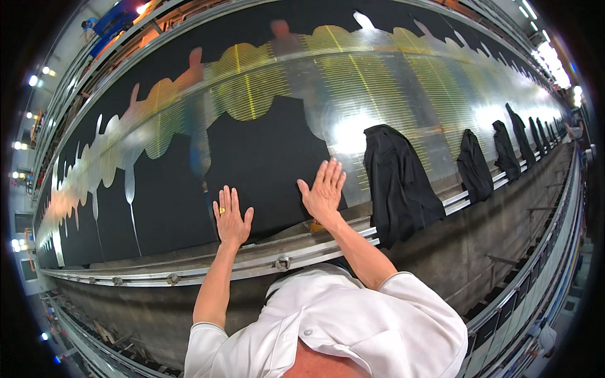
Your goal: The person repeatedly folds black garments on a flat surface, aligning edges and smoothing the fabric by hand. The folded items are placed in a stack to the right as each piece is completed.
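A black cut fabric panel [269, 160], shaped like a garment body with a curved neckline, lies spread on a long shiny table [333, 97] marked with yellow ruled lines. Flat against its lower left side rests my left hand [233, 222], palm down, with a ring on one finger. My right hand [325, 189] lies palm down near the panel's right edge, its thumb and fingers apart. Neither hand grips anything. Just right of my right hand, a bunched black fabric piece [399, 177] drapes over the table's front edge.
A metal rail with bolts [283, 262] runs along the table's front edge. More black panels [163, 208] lie flat to the left. Several draped black pieces [475, 165] hang farther right. An orange object [316, 227] shows under my right wrist. Another person [543, 338] is at the lower right.
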`<state>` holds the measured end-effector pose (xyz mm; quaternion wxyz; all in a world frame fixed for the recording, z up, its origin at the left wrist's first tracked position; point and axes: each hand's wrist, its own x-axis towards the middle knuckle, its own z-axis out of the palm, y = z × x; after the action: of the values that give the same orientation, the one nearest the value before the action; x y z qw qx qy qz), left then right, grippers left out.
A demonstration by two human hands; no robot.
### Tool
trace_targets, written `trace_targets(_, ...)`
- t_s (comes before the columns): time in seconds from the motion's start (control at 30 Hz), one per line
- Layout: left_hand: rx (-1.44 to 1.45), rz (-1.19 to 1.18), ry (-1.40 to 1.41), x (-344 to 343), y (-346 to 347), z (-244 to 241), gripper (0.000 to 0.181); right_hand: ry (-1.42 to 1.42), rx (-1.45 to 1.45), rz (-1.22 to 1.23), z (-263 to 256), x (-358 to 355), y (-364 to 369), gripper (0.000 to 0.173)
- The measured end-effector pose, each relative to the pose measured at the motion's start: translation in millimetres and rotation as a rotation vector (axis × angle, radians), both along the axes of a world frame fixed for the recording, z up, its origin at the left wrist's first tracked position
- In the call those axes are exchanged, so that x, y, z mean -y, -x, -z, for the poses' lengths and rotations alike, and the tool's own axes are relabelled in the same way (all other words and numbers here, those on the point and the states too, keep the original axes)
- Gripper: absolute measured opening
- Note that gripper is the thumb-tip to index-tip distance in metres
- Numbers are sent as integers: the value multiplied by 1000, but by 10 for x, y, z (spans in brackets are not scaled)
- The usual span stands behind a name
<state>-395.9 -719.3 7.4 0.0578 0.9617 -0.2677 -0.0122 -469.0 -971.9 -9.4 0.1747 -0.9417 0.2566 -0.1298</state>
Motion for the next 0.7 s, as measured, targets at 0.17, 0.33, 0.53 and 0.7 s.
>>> trace_targets(0.17, 52, 17, 13, 7, -7, 18, 69, -29, -115, -23, -63, -199, 620, 95)
trace_targets(0.33, 5, 29, -23, 31, 67, -57, 56, -107, -297, -63, -302, -114, 1000, 88)
trace_targets(0.53, -170, 55, -65, -26, 462, -180, 57, -10, 249, -123, -672, 489, 1528, 37)
trace_targets(0.7, -448, 54, 340, 586, 855, -554, 38, 47, 194, 126, -725, 1508, 1971, 29)
